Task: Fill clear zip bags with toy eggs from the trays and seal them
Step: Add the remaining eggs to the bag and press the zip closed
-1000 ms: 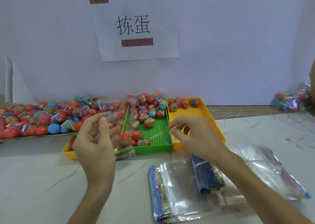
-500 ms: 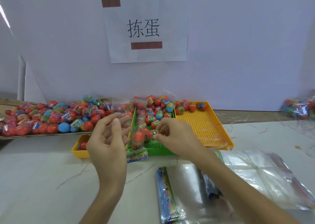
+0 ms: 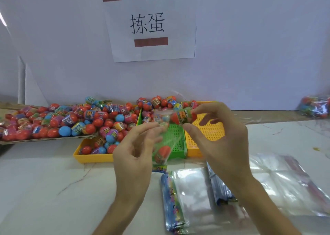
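My left hand (image 3: 135, 150) holds a clear zip bag (image 3: 163, 140) upright by its mouth, above the green tray (image 3: 175, 136). One red toy egg (image 3: 163, 151) lies at the bag's bottom. My right hand (image 3: 219, 138) pinches a red egg with a green wrapper (image 3: 184, 116) at the bag's open top. Loose eggs heap over the left yellow tray (image 3: 92, 157) and at the back of the green tray. The right yellow tray (image 3: 209, 129) is mostly bare mesh.
A cardboard sheet (image 3: 44, 139) at the left carries several more eggs. Stacks of flat zip bags (image 3: 189, 197) lie on the table near me, with looser ones (image 3: 289, 181) to the right. A filled bag (image 3: 315, 106) sits far right by the wall.
My right hand went from the yellow tray to the green tray, picked up an egg and lifted it to the bag's mouth. The left hand shifted right with the bag.
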The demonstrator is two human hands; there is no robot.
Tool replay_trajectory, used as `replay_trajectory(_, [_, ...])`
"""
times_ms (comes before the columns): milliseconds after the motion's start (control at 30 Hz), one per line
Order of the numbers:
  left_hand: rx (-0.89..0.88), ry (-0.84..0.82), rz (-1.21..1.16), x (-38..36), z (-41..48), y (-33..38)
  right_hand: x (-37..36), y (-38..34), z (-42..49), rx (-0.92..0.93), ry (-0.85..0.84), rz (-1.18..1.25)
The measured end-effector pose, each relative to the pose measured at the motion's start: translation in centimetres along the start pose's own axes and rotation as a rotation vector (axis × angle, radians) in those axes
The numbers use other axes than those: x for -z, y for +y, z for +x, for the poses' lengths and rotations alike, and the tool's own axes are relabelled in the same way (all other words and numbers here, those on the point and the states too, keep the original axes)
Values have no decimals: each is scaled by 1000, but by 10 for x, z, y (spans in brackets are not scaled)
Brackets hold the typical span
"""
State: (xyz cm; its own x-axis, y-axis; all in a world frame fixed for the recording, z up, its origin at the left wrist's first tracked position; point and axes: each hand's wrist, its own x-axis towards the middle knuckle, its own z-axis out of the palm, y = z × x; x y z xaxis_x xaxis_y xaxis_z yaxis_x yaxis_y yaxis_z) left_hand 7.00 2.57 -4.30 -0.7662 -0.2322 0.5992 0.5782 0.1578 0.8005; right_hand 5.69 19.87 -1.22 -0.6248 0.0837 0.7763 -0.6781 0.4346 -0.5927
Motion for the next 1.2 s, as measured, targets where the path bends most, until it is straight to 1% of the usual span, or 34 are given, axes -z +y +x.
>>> replay_trajectory(133, [-61, -19, 81, -4, -7, -2, -5, -1, -3, 43, -55, -52])
replay_trajectory(233, [-41, -16, 73, -4, -8, -2, -6, 0, -3, 39, -87, -56])
replay_trajectory(433, [-17, -17, 48, -5, -5, 0, -13, 2, -9, -7, -223, -57])
replay_trajectory(500, [12, -2, 36, -4, -6, 0, -14, 3, -10, -12, -294, -18])
replay_trajectory(633, [56, 33, 72, -2, -5, -2, -15, 7, -12, -67, -532, 55])
replay_trajectory(733, [91, 59, 68, -1, -3, -2, -14, 9, -13, -78, -628, 30])
replay_trajectory(867, [107, 39, 45, -2, -2, -2, -13, 9, -13, 8, -618, -145])
replay_trajectory(967, [115, -47, 30, 1, 4, 0, -12, 9, -13, -12, -579, -131])
replay_trajectory(1067, [193, -191, 13, 7, 13, -3, -10, 9, -11, -32, -551, -113])
replay_trajectory(1133, [251, -220, -12, 10, 17, -4, -10, 8, -11, -33, -557, -103])
replay_trajectory(1200, [283, -221, -38, 11, 16, -5, -12, 7, -12, -49, -599, -87])
